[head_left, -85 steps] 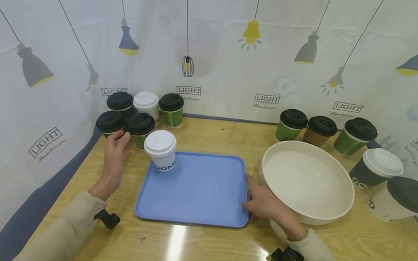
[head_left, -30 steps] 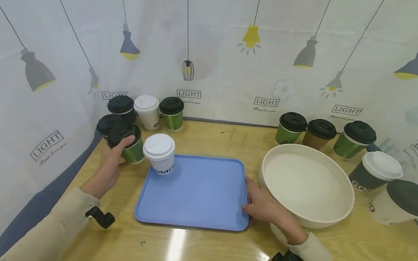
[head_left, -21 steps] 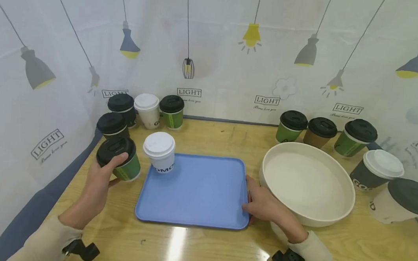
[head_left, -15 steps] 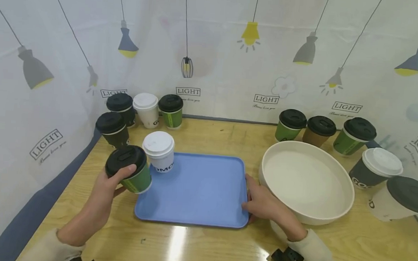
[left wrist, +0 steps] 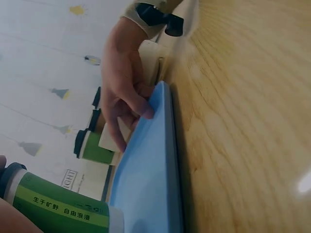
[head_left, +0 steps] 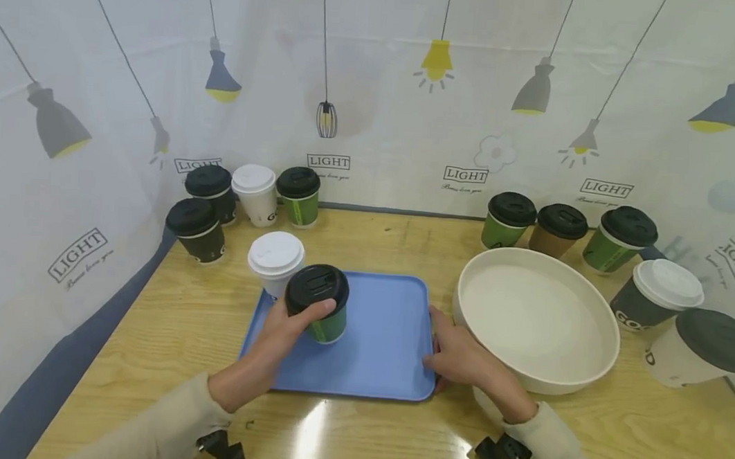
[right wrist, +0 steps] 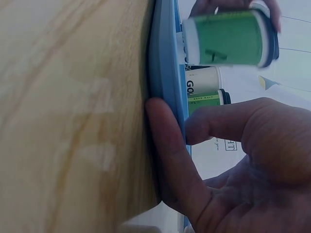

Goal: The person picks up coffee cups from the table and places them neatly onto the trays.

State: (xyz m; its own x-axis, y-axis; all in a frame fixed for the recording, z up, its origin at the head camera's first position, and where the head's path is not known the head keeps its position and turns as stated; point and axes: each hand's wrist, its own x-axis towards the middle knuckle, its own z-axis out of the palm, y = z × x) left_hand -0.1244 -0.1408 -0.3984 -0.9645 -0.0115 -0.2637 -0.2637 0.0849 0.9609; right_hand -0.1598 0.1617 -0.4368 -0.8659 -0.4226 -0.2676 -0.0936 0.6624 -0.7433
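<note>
My left hand grips a green paper coffee cup with a black lid, thumb across the lid's edge and fingers round the far side. The cup is over the left half of the blue tray; its green side and printed characters fill the corner of the left wrist view. On the tray's far left corner stands a white lidded cup, partly hidden behind the green one. My right hand pinches the tray's right edge, thumb and finger on either side of the rim in the right wrist view.
Two black cups, a white cup and a green cup stand at the back left. A large cream round bowl sits right of the tray, with several lidded cups behind and beside it. A printed curtain closes the back.
My left hand has taken the green cup from the back left group, drawn it towards me, then carried it right over the tray. My right hand has stayed at the tray's edge.
</note>
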